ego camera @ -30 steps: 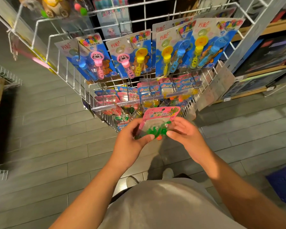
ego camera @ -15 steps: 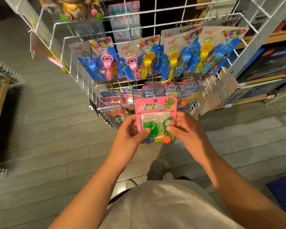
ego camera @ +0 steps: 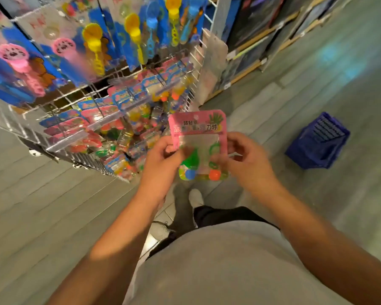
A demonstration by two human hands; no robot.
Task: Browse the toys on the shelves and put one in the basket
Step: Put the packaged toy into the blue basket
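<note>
Both-handed grip: left hand point(ego camera: 161, 160) and right hand point(ego camera: 245, 159) pinching pink toy blister pack point(ego camera: 199, 137) by side edges. Selection done; next, carry to blue basket point(ego camera: 317, 144) on floor, then release.

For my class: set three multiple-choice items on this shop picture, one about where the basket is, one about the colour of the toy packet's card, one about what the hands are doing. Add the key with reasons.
1. Where is the blue basket?
A. on the floor to the person's right
B. hanging on the wire rack
C. in the left hand

2. What colour is the card of the toy packet?
A. blue
B. pink
C. white

3. What holds the packet?
A. no hand
B. the right hand alone
C. both hands

Key:
1 A, it stands on the grey floor right of the hands.
2 B, the card around the clear window is pink.
3 C, the left hand and the right hand pinch its two sides.
</note>
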